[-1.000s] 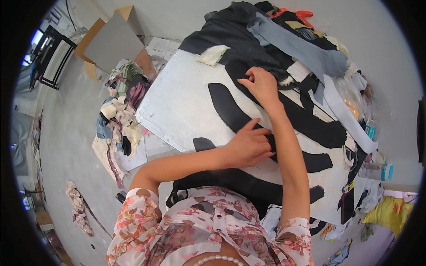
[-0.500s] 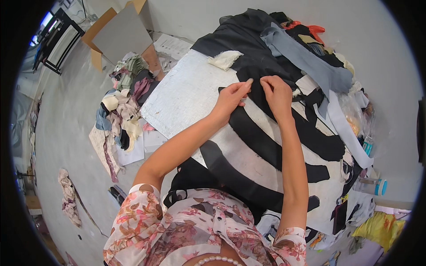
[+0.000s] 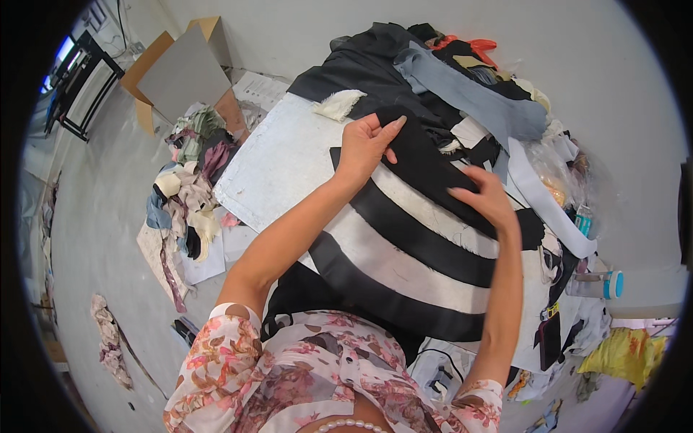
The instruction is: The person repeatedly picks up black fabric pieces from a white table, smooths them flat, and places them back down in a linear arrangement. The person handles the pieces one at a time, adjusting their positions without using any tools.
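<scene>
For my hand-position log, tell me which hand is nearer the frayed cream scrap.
Left. The left hand is just below and right of the frayed cream scrap, holding the upper end of a black strip; the right hand is farther off, lower and rightward, over that strip.

No word or number can be read. A pale sheet point(image 3: 261, 88) at the far left, beside the cardboard box point(image 3: 184, 78), bears faint print too small to read; reddish marks on the crumpled yellow piece point(image 3: 619, 355) at right are illegible.
</scene>
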`<state>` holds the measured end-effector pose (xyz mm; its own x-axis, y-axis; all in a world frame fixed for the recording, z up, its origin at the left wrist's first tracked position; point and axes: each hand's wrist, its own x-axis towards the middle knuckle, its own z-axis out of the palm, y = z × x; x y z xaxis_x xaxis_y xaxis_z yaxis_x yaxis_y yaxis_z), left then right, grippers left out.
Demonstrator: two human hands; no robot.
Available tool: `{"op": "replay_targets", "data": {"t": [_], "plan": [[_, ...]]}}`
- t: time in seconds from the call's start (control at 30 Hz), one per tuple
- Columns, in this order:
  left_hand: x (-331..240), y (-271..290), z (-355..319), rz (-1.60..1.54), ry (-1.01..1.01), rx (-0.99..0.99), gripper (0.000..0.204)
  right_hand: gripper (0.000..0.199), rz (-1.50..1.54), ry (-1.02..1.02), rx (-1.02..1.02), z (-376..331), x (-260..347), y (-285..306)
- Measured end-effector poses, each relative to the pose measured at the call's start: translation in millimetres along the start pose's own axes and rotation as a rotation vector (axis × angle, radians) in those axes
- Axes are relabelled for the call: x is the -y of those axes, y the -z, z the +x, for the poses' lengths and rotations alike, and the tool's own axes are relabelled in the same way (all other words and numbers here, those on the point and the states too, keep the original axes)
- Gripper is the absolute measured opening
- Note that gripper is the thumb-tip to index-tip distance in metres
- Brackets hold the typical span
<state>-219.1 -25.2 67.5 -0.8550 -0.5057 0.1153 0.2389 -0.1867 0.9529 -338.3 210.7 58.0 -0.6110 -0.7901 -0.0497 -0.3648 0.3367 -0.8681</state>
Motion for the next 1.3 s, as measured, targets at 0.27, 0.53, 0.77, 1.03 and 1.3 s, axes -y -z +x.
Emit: {"op": "replay_targets", "data": {"t": [0.27, 0.53, 0.77, 1.03, 1.3], "plan": [[0, -14, -17, -0.165, 0.221, 0.066, 0.027, 0.024, 0.060, -0.244, -0.384, -161, 25, 76], [15, 82, -58, 0.176, 0.441, 0.073, 0.022, 0.027, 0.204, -0.374, -0.151, -176, 24, -35], [35, 102, -33, 0.497, 0.246, -0.038, 0.018, 0.027, 0.118, -0.348, -0.179, -133, 12, -62], [45, 116, -12, 0.886, 0.133, -0.092, 0.020, 0.028, 0.039, -0.298, -0.175, -105, 5, -70], [29, 86, -26, 1.410, -0.199, 0.021, 0.036, 0.027, -0.085, -0.313, -0.129, -100, 8, -68]]}}
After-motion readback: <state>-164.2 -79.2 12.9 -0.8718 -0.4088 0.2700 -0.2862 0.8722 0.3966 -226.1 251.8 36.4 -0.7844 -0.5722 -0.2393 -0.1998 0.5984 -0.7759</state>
